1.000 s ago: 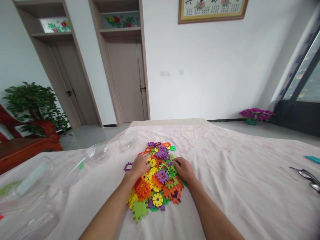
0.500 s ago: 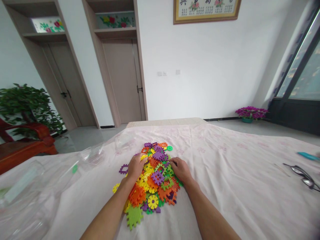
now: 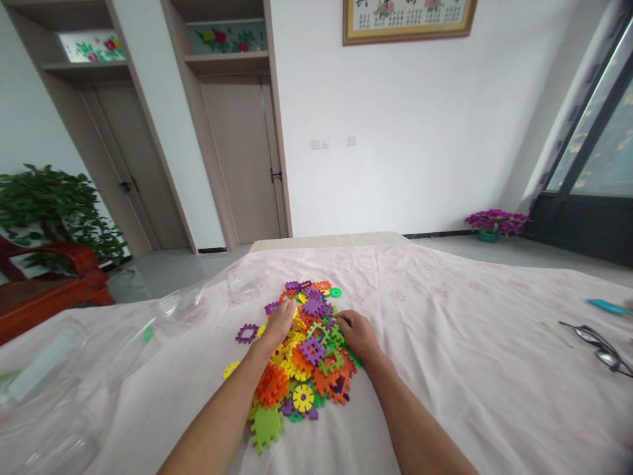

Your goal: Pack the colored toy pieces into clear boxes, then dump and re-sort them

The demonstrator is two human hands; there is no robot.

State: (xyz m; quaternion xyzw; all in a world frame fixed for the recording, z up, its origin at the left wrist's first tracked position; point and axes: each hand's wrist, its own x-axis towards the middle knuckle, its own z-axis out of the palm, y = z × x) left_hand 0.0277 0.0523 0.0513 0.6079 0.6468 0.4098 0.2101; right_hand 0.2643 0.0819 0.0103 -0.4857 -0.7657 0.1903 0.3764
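Note:
A heap of bright plastic building pieces (image 3: 302, 353) lies on the cloth in front of me, with notched yellow discs and toothed squares in purple, orange and green. Over the heap's left upper part is my left hand (image 3: 281, 322), its fingers together beside some yellow pieces; whatever it grips is hidden. My right hand (image 3: 358, 335) rests at the right edge with fingers curled against green pieces, and I cannot make out what is in them. A purple square frame (image 3: 246, 333) lies just left of my left hand. Nearest me is a light green toothed piece (image 3: 267, 427).
Clear plastic containers (image 3: 182, 305) stand along the left side of the patterned tablecloth (image 3: 445, 369). Eyeglasses (image 3: 598, 348) and a turquoise object (image 3: 609, 307) lie at the far right. A red wooden chair (image 3: 54, 277) is beyond the left edge.
My left hand has shifted slightly right and turned, uncovering purple pieces at the heap's left edge. My right hand has stayed almost in place.

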